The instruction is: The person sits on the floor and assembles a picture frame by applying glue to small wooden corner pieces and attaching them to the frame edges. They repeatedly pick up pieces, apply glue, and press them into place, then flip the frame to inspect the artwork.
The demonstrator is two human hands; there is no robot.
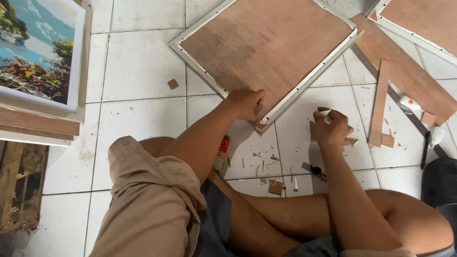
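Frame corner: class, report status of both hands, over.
Left hand pressing frame at its near corner. Right hand pinching small wood chip. Wood scraps litter the floor.

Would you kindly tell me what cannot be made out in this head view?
- Near corner of the face-down frame: covered by the left hand.
- What the right hand pinches: something small and white, too small to identify.
- Second frame at top right: cut off by the picture edge.
- Painting: cut off at the left edge.
- Glue tube: partly hidden by the left forearm.
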